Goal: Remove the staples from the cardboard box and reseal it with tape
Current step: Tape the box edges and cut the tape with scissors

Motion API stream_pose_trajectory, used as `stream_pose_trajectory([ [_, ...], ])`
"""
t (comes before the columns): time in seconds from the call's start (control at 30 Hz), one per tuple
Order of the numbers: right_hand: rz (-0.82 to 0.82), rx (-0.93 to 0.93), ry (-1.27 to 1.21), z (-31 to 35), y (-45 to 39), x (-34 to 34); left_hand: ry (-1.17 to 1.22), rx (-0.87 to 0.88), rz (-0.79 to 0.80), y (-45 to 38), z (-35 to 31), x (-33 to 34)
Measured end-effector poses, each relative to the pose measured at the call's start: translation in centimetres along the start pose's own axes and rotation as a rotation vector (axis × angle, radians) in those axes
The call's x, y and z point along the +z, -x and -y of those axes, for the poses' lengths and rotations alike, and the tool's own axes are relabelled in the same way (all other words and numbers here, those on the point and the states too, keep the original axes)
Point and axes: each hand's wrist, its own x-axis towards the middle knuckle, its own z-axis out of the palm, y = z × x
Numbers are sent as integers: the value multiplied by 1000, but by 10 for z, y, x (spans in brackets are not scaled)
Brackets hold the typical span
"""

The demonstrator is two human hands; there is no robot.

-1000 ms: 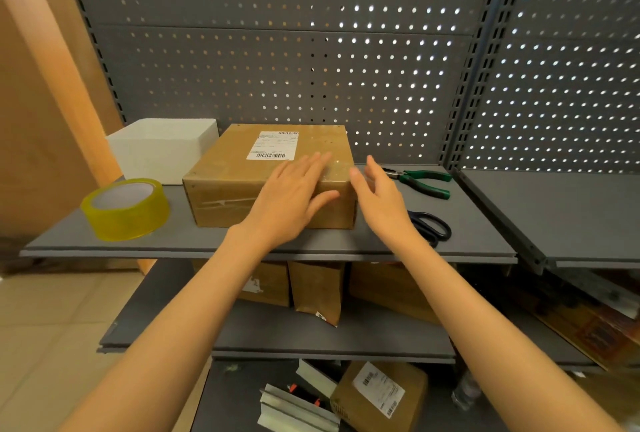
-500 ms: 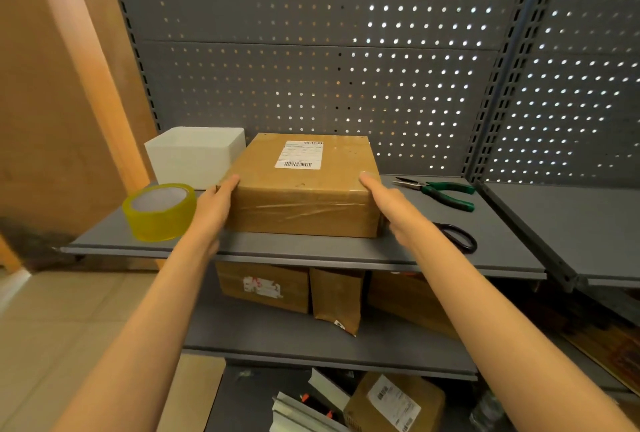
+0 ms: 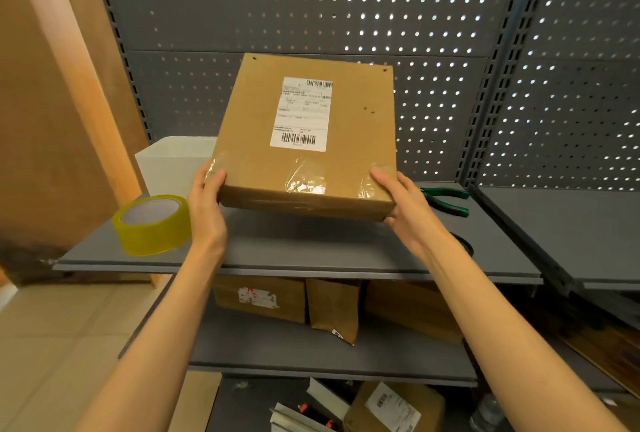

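The cardboard box [image 3: 304, 141] is held tilted above the grey shelf [image 3: 311, 251], its far edge raised toward the pegboard. The left hand [image 3: 206, 196] grips its near left corner, thumb on top; the right hand [image 3: 403, 199] grips the near right corner likewise. A white shipping label [image 3: 301, 113] with two barcodes is stuck on top; its print is too small to be read. Clear tape is seen along the near edge. A yellow tape roll [image 3: 152, 224] stands at left, green-handled pliers [image 3: 446, 198] at right. Black scissors [image 3: 464, 244] are mostly hidden by the right forearm.
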Motion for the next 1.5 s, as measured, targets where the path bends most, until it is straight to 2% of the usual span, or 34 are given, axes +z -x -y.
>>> stream_pose_trajectory([
  [0.2,101,-16,42,8,5,-5,4,75,38,-2,1,4],
  [0.33,77,-53,41,11,9,-5,-7,81,71,0,-1,10],
  [0.53,26,-176,-146,14,15,10,72,-54,-14,8,-17,24],
  [0.6,24,-210,-211,16,17,20,127,-141,88,22,-26,32],
  [0.7,83,-253,-265,15,23,41,158,-253,397,49,-31,52],
  [0.77,145,-275,-286,11,26,55,208,-284,519,62,-26,69],
  [0.87,175,-295,-302,7,31,66,301,-268,452,69,-21,84],
  [1.03,227,-281,-165,10,32,56,304,-217,368,67,-27,72],
  [1.13,154,-267,-209,28,28,34,299,-186,373,52,-39,54],
  [1.27,23,-341,-294,52,20,1,227,-141,378,26,-46,22],
  [1.5,49,-338,-190,43,17,-11,184,-162,383,14,-38,0],
])
